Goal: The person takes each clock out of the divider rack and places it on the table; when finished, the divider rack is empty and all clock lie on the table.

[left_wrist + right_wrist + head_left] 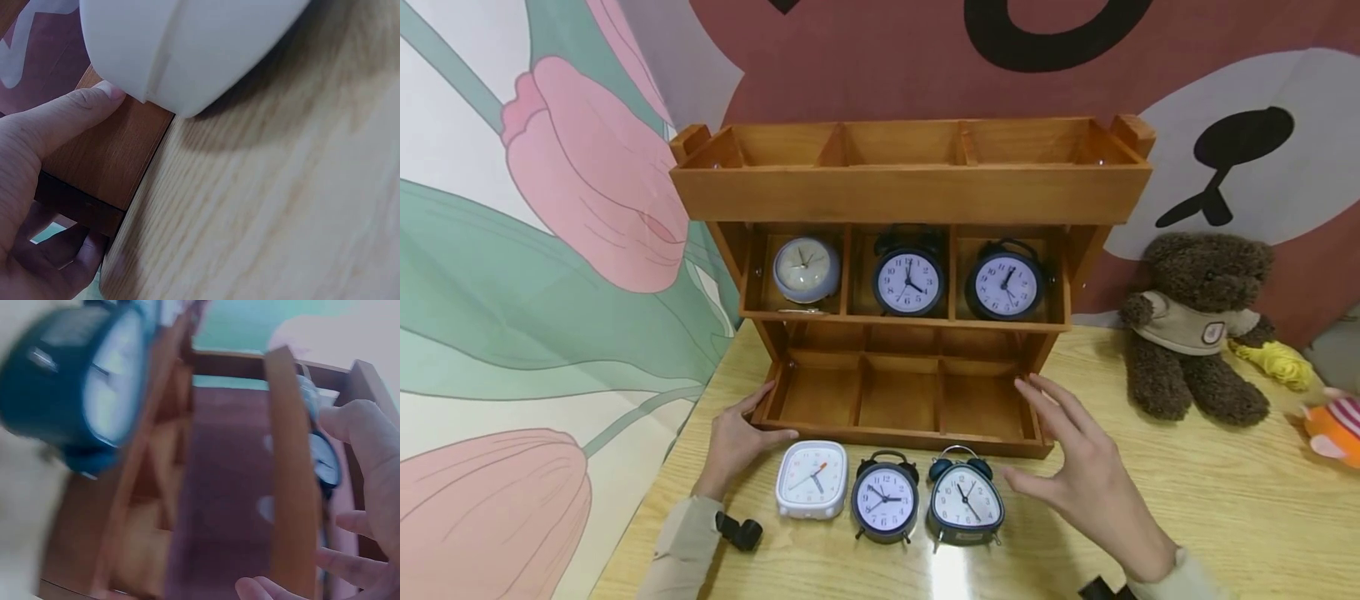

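Note:
A three-tier wooden shelf (910, 196) with compartments stands on the table. My left hand (733, 442) grips its bottom left corner, thumb (81, 112) on the front face and the other fingers round the side. By the bottom right corner, my right hand (1086, 467) is spread with nothing in it; in the right wrist view its thumb and fingers stand apart. In front of the shelf sit a white square clock (811, 479), a black round twin-bell alarm clock (884, 502) and a dark blue triangular alarm clock (966, 504).
The middle tier holds a pale blue-grey round clock (806, 268) and two dark alarm clocks, one central (908, 279) and one right (1004, 285). A brown teddy bear (1198, 325), yellow yarn (1277, 362) and an orange toy (1333, 425) lie to the right. Printed curtains hang behind.

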Demonstrator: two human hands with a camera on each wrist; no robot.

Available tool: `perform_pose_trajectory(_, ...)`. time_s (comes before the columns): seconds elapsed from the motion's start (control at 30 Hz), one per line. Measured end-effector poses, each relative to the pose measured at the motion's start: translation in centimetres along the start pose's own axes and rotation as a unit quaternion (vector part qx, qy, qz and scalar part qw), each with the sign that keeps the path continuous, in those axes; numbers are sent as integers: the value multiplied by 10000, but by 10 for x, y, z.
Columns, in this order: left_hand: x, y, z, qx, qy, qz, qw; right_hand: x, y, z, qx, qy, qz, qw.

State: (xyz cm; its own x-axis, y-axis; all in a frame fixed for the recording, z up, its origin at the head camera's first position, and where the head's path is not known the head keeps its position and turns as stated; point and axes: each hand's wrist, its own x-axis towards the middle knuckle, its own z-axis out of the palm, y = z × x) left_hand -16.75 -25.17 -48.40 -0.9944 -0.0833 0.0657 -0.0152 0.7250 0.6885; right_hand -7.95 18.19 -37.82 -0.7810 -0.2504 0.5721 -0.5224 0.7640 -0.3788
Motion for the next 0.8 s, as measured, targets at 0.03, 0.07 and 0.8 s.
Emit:
perform_pose_trajectory(0.03, 0, 0, 0, 4, 7, 4, 10000, 6, 0, -4, -34, 89, -74, 9999)
perform_pose_trajectory(0.07, 0, 0, 0, 6, 18, -9, 10000, 13, 1, -8, -48, 159, -137, 9998)
perform_pose_trajectory(0.8, 0, -3, 2, -76, -49, -84, 9999, 103, -1, -28, -200, 861, -200, 9959)
